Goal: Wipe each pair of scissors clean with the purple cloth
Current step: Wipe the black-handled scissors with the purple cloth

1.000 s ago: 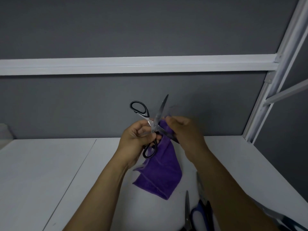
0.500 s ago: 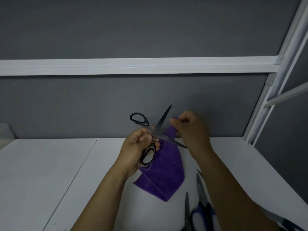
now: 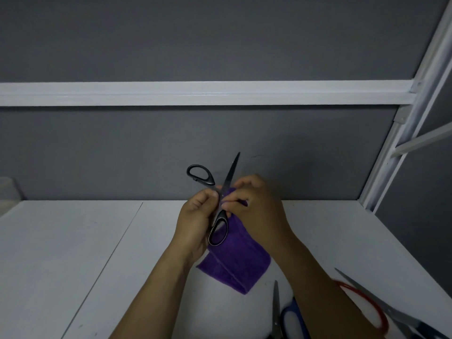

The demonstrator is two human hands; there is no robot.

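Note:
Black-handled scissors (image 3: 221, 204) are held up in front of me, blades spread apart, one blade pointing up. My left hand (image 3: 195, 218) grips them near the pivot and the lower handle loop. My right hand (image 3: 254, 206) pinches the purple cloth (image 3: 234, 260) against the scissors right at the pivot, covering the second blade. The rest of the cloth hangs down over the white table (image 3: 73, 253). Blue-handled scissors (image 3: 286, 316) lie at the bottom edge. Red-handled scissors (image 3: 367, 307) lie at the lower right, partly behind my right forearm.
A grey wall with a white horizontal rail (image 3: 195, 92) backs the table. A white metal frame post (image 3: 403, 133) rises at the right corner. A pale object (image 3: 7, 192) sits at the far left edge.
My right hand slid the cloth back along the blade toward the pivot, now meeting my left hand. The scissors tilted more upright.

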